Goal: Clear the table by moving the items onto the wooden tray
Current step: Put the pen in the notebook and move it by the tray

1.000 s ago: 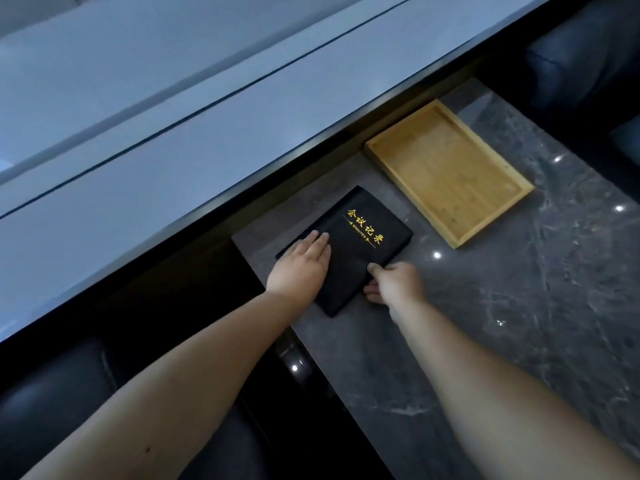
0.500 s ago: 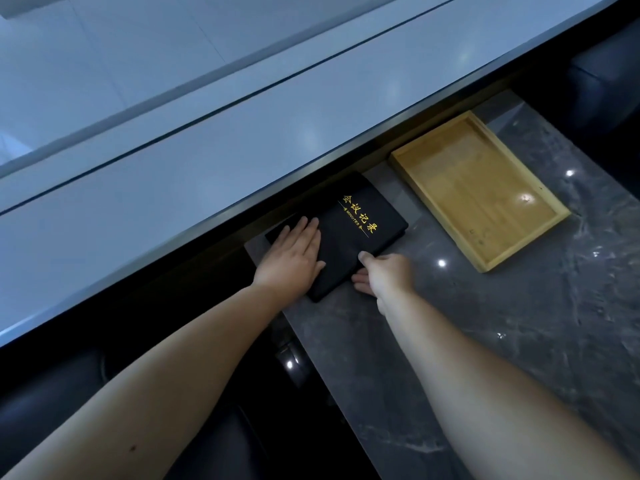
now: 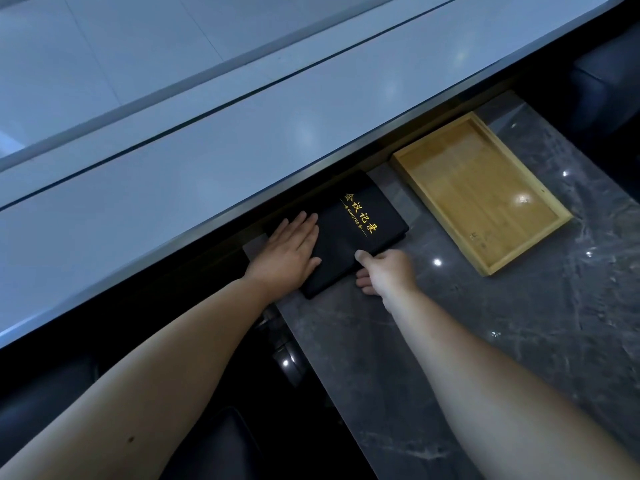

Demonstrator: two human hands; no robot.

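A black notebook (image 3: 360, 223) with gold lettering lies on the dark marble table (image 3: 485, 334), near its far left corner. My left hand (image 3: 289, 252) rests flat on the notebook's left part, fingers straight. My right hand (image 3: 386, 271) pinches the notebook's near edge, thumb on top and fingers under it. The wooden tray (image 3: 412, 174) lies to the right of the notebook, a short gap away, with nothing inside it.
A long grey ledge (image 3: 242, 143) overhangs the table's far side, just above the notebook and the tray's far corner. Dark seats (image 3: 214, 445) lie below left, and another dark seat (image 3: 606, 81) is at the upper right.
The view has shifted, so the notebook and tray sit further right and up in the frame. My right thumb now lies over the notebook's near edge. My left hand stays flat.
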